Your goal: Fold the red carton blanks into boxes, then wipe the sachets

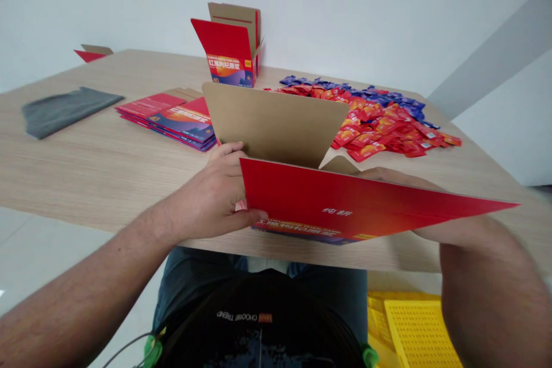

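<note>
Table: a wide table with light wood grain (129,184); the clock has its centre at the held box, and twelve points away from the person.
Held box: a red cardboard box with brown inside (345,190), its flaps spread, is near the table's six o'clock edge; whether its bottom touches the table, I cannot tell.
Sachet heap: shiny red sachets (375,123) lie loosely at one to two o'clock, with blue-purple sachets (388,98) mostly behind them.
Crate: a yellow perforated plastic crate (416,328) is at five o'clock, lower than the table top.
Flat stack: flattened red-and-purple cartons (172,118) lie at ten o'clock.
Standing box: an upright red printed carton with raised flaps (226,40) stands at eleven o'clock.
Grey sheet: a flat dark-grey sheet (71,109) lies between nine and ten o'clock.
Left hand: the left hand (222,190) grips the held box at its nine o'clock end, thumb on the front.
Right hand: the right hand (394,176) is at three o'clock, partly behind the front flap; its grip I cannot tell.
</note>
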{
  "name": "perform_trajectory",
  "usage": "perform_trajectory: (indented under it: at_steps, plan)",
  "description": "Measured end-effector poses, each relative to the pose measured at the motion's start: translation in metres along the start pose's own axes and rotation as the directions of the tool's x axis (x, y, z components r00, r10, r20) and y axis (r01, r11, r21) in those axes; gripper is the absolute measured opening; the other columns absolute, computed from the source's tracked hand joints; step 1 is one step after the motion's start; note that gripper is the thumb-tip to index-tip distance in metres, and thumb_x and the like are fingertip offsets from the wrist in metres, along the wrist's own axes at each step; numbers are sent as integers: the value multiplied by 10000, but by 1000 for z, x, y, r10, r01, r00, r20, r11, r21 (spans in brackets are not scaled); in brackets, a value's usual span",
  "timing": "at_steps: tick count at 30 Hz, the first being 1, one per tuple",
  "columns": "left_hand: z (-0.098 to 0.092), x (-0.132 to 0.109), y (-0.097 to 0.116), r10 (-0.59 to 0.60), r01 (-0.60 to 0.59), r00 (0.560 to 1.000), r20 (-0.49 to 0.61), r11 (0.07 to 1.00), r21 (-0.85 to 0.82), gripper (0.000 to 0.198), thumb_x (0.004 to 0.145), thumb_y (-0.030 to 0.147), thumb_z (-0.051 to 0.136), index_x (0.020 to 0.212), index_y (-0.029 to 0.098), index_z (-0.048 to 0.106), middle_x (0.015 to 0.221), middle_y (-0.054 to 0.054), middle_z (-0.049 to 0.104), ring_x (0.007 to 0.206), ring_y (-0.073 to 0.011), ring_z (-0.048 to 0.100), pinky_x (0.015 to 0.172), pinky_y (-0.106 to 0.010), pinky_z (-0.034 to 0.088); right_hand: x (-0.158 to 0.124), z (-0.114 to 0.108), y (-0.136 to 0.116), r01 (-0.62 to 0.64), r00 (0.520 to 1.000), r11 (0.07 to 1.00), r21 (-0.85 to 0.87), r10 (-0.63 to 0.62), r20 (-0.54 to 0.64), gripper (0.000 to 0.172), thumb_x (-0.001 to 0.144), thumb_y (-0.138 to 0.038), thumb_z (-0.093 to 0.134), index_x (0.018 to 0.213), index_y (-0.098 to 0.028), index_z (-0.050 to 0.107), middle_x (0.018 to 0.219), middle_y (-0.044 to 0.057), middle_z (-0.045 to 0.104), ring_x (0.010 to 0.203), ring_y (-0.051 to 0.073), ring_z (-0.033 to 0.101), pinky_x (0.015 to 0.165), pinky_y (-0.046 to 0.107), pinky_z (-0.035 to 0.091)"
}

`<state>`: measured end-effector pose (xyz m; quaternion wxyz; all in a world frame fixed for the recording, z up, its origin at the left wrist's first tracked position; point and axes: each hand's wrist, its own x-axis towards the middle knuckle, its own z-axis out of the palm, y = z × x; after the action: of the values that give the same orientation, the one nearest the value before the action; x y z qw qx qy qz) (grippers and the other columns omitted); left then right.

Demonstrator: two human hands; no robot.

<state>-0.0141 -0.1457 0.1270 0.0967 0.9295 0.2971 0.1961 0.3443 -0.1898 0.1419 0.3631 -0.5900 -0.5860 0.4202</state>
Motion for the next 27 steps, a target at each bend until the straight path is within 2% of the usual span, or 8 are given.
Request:
perform_trajectory:
  at_steps: [3,9,13,16,19,22,25,27]
  plan:
    - [1,-4,0,13,-13,1000,-12,1000,1,140,860,428,662,835,307,728,884,-22,715,983,-268,637,1251,-573,258,-1,-2,-2,-67,981,998,-9,67,184,406,520,-564,938,810,-299,832,918,90,822,800,345,776,709,471,675]
    - [3,-10,-1,43,-42,996,-72,999,6,132,863,398,674,945,324,748,924,-19,700,1013,-273,626,1266,-599,231,-2,5,2,-70,987,990,-120,86,137,384,576,-629,839,661,-260,773,694,86,778,615,298,724,652,448,660]
    - [4,-15,0,70,-66,989,-128,997,37,154,877,354,684,1021,322,729,1005,-24,708,1034,-275,642,1270,-638,212,-8,6,11,-2,999,971,-238,14,48,387,644,-602,764,828,-266,823,854,96,817,725,319,764,720,450,663]
    - [5,-20,4,56,-51,984,-168,998,31,220,887,331,683,1105,324,702,1099,-43,706,1112,-294,637,1212,-632,345,-10,4,18,9,1000,943,-332,-7,7,490,709,-582,714,1072,-275,831,1062,97,819,867,336,786,753,434,659]
    - [3,-23,9,61,-67,983,-171,997,-28,190,893,273,682,1081,303,679,1067,-57,704,1178,-301,608,1045,-529,534,-10,3,25,27,998,886,-464,-48,-34,467,806,-497,612,1156,-267,818,938,73,825,773,287,775,629,371,624]
    - [-1,-27,15,117,-129,983,-143,989,-75,165,884,187,680,1009,289,645,942,-36,706,1135,-282,615,998,-476,559,-9,3,31,65,991,834,-548,-120,-65,459,861,-412,504,1163,-269,819,865,56,816,725,259,756,597,360,596]
    - [-2,-36,20,158,-171,980,-120,980,-104,160,895,135,631,987,266,632,935,-39,707,1090,-264,631,1038,-465,539,-13,4,36,113,976,818,-564,-199,-92,443,885,-394,489,1150,-270,821,1009,72,822,874,284,773,686,391,629]
    - [-1,-44,21,169,-184,979,-117,973,-137,111,925,164,606,1003,238,633,971,-63,701,1118,-266,619,1024,-447,542,-17,5,38,91,979,825,-558,-177,-102,433,918,-377,480,1172,-263,811,1044,80,818,922,289,774,727,408,644]
